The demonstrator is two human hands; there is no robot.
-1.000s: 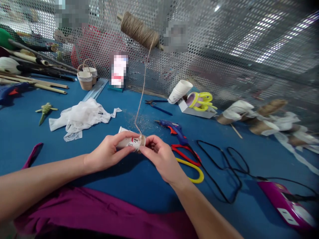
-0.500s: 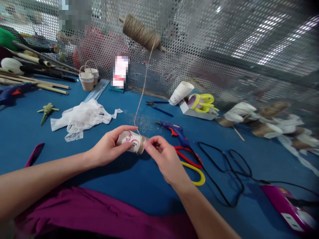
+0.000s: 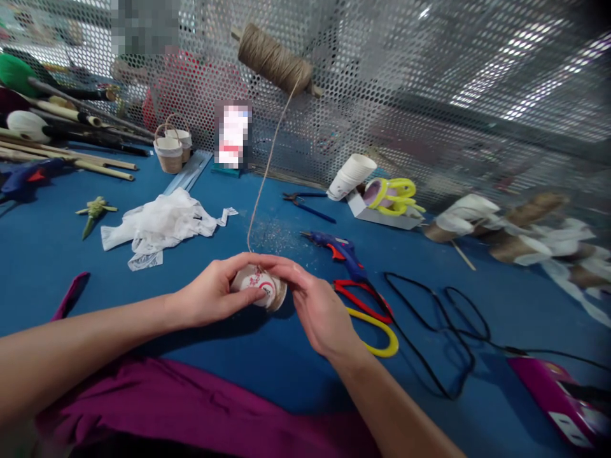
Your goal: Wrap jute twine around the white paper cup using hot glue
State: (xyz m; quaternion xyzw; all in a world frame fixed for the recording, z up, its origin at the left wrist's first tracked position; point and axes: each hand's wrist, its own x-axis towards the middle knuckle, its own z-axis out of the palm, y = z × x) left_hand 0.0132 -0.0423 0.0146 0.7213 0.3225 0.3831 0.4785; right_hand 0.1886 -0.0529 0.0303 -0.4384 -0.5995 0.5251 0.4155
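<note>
- Now turned a little in the grip since a second ago, the paper cup (image 3: 258, 285) lies on its side, near centre of the blue table (image 3: 267, 362).
- Left hand (image 3: 214, 298) clasps its printed body; right hand (image 3: 324, 313) has slid over the top, apparently pressing down the twine (image 3: 262, 184).
- Twine runs taut to the far spool (image 3: 274, 60); the wrapping at the cup's base seems to be advancing.
- Glue gun (image 3: 338, 248) and scissors (image 3: 375, 315) lie just right.

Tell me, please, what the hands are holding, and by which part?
Both hands hold a small paper cup on its side: the left hand grips its printed body, the right hand holds the twine-wrapped end.
</note>
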